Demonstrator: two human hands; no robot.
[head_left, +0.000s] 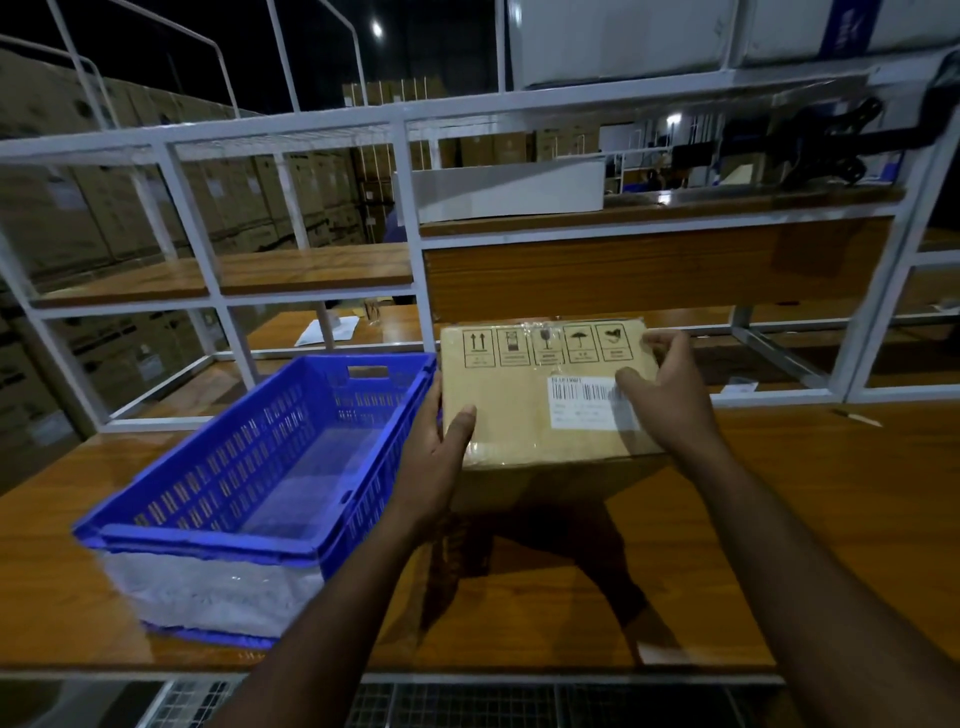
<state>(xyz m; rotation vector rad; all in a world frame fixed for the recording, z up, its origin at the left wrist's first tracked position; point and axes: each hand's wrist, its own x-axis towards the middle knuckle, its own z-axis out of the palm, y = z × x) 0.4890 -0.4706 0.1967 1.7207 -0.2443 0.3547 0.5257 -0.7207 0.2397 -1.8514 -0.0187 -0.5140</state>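
A brown cardboard box (524, 410) with handling symbols along its far edge and a white barcode label stands on the wooden table (779, 545). My left hand (434, 457) grips its near-left side, thumb on top. My right hand (662, 387) holds the far-right corner, fingers curled over the edge and thumb lying across the label. An empty blue slotted plastic crate (270, 467) sits just left of the box, stacked on another crate wrapped in clear film.
A white metal shelf frame (410, 218) with wooden shelves rises behind the table. A long white box (509, 192) lies on the upper shelf. Papers (327, 330) lie behind the frame. Stacked cartons fill the dark background at left. Metal grating runs below the table's front edge.
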